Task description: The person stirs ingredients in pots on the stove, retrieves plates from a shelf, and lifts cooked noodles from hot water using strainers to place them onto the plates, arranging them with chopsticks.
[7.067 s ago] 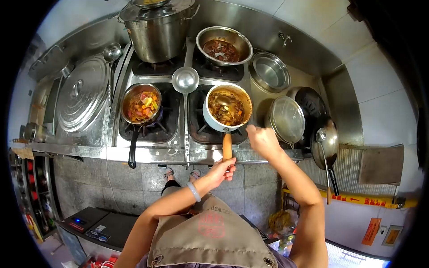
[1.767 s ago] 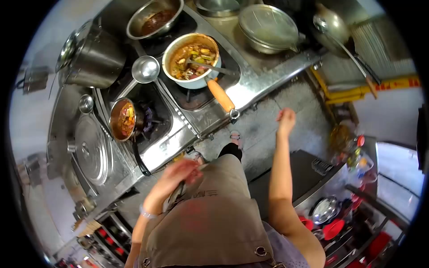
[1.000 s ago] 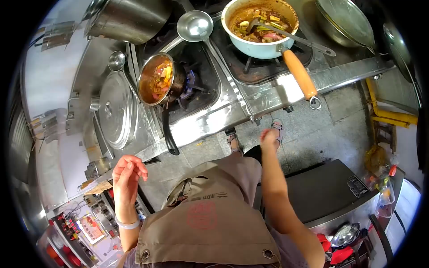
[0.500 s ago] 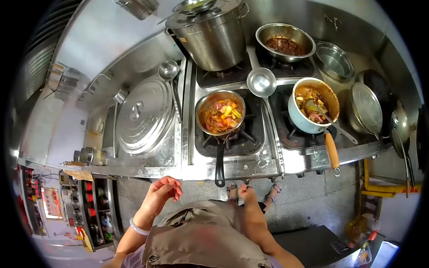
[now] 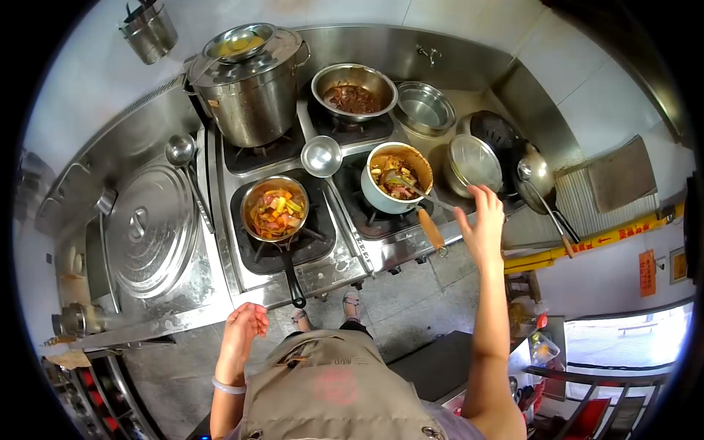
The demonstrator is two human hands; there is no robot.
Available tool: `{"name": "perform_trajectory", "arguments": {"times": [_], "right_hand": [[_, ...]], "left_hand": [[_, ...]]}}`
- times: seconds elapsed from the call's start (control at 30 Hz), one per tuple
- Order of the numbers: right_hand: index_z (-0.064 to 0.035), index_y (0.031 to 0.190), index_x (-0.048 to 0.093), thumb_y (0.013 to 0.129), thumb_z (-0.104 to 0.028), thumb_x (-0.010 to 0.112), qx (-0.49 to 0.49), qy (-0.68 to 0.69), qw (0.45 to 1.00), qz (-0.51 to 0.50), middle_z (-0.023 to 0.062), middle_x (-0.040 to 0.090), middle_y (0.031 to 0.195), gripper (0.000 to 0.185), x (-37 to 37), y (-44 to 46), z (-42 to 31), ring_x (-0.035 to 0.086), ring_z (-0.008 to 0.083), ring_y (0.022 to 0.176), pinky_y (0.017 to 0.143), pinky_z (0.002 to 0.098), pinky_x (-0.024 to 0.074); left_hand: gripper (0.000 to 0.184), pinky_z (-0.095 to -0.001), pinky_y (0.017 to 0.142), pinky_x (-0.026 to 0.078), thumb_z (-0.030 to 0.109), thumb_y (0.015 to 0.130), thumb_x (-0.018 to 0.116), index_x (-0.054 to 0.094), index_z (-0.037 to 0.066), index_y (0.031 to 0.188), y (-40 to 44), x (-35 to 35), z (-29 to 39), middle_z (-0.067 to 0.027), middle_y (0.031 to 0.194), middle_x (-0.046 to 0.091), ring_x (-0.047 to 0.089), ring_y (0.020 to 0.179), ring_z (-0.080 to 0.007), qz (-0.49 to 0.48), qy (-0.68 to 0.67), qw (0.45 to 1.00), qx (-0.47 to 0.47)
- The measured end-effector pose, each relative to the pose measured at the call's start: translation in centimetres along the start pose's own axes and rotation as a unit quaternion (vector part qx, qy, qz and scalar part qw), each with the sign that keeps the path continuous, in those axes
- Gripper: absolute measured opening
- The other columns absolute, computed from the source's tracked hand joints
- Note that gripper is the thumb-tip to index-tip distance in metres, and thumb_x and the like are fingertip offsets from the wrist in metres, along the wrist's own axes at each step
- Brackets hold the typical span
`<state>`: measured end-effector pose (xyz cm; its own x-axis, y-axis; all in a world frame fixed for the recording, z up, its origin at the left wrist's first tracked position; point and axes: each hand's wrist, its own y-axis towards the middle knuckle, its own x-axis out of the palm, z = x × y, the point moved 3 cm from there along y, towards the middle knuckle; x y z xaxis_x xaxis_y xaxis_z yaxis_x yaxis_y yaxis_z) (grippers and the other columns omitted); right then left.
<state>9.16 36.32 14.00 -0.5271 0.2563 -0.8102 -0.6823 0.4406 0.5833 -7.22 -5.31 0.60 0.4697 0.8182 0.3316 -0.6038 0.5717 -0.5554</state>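
Observation:
My right hand (image 5: pixel 482 224) reaches over the right side of the stove, fingers apart and holding nothing. Its thumb is close to the handle end of a metal spoon (image 5: pixel 433 199); whether they touch I cannot tell. That spoon leans in a light blue saucepan (image 5: pixel 385 199) with a wooden handle, which contains cooked food in brown sauce. Loosely curled and empty, my left hand (image 5: pixel 246 328) hovers in front of the stove edge. Near it is a small frying pan (image 5: pixel 293 282) with a black handle, holding orange, yellow and pink pieces on a burner.
A tall stockpot (image 5: pixel 253 110) and a steel bowl of dark sauce (image 5: pixel 367 77) stand on the back burners. A long ladle (image 5: pixel 321 157) lies between the burners. Farther right are a covered pot (image 5: pixel 475 163) and a wok (image 5: pixel 539 176). A large round lid (image 5: pixel 150 235) lies left.
My view has turned to the right. My right hand has risen from beside my body, opened, and moved out toward the blue saucepan's spoon. My left hand stays curled in front of the stove.

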Motion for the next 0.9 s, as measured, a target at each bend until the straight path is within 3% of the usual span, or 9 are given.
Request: {"name": "perform_trajectory", "arguments": {"times": [0.1,0.2,0.33,0.43,0.6,0.73,0.9], "right_hand": [[-0.0147,0.120,0.038,0.067,-0.016,0.069,0.047,-0.018,0.956,-0.290,0.0134,0.050,0.112,0.061,7.1,-0.5,4.6,0.049,0.0341,0.101,0.080,0.0437,0.0436],[-0.0049,0.100,0.042,0.074,-0.012,0.060,-0.095,-0.095,0.938,-0.320,0.0150,0.058,0.087,0.033,11.5,-1.1,4.8,0.060,0.0304,0.078,0.062,0.0375,0.0500],[-0.0038,0.086,0.041,0.078,-0.009,0.054,-0.174,-0.096,0.942,-0.271,0.0132,0.059,0.070,0.017,12.5,-0.7,4.2,0.061,0.0295,0.060,0.050,0.0376,0.0490],[-0.0017,0.080,0.040,0.082,-0.011,0.048,-0.036,0.022,0.974,-0.222,0.0203,0.058,0.064,0.013,10.0,0.5,3.4,0.058,0.0374,0.056,0.050,0.0461,0.0461],[0.0009,0.084,0.043,0.081,-0.011,0.049,0.064,0.038,0.978,-0.194,0.0248,0.058,0.065,0.014,13.1,1.7,1.8,0.058,0.0423,0.061,0.056,0.0506,0.0455],[-0.0050,0.083,0.046,0.081,-0.015,0.053,-0.009,0.112,0.978,-0.173,0.0195,0.057,0.061,0.012,15.2,-0.4,1.3,0.057,0.0390,0.059,0.052,0.0490,0.0442],[-0.0079,0.073,0.050,0.076,-0.019,0.061,-0.075,0.113,0.975,-0.177,0.0117,0.058,0.062,0.016,8.3,-0.3,3.3,0.057,0.0329,0.057,0.050,0.0419,0.0437]], "left_hand": [[0.025,-0.0247,0.052,0.040,0.024,0.090,0.045,0.056,0.002,0.083,0.0,1.0,0.0,-0.0064,0.066,0.057,0.051,0.055,-0.0128,0.015,-0.030,0.999,0.030],[0.025,-0.0246,0.052,0.040,0.024,0.090,0.046,0.056,0.002,0.083,0.3,1.7,-0.5,-0.0062,0.066,0.057,0.051,0.055,-0.0128,0.037,-0.059,0.996,0.053],[0.025,-0.0248,0.052,0.040,0.024,0.090,0.046,0.055,0.003,0.081,0.2,2.4,-1.0,-0.0062,0.065,0.057,0.051,0.055,-0.0131,0.068,-0.086,0.991,0.077],[0.024,-0.0250,0.052,0.040,0.024,0.090,0.046,0.054,0.004,0.080,0.0,2.8,-1.3,-0.0063,0.065,0.056,0.051,0.055,-0.0133,0.083,-0.096,0.989,0.078],[0.023,-0.0251,0.052,0.040,0.023,0.089,0.046,0.053,0.004,0.078,0.2,3.5,-1.2,-0.0064,0.066,0.056,0.051,0.055,-0.0134,0.094,-0.095,0.988,0.082],[0.022,-0.0248,0.051,0.040,0.021,0.089,0.046,0.052,0.005,0.077,0.4,3.4,-0.8,-0.0059,0.065,0.055,0.050,0.054,-0.0132,0.102,-0.108,0.984,0.098],[0.020,-0.0244,0.051,0.039,0.020,0.089,0.045,0.052,0.005,0.077,0.6,3.4,-1.2,-0.0054,0.065,0.054,0.050,0.054,-0.0128,0.116,-0.102,0.984,0.089]]}}
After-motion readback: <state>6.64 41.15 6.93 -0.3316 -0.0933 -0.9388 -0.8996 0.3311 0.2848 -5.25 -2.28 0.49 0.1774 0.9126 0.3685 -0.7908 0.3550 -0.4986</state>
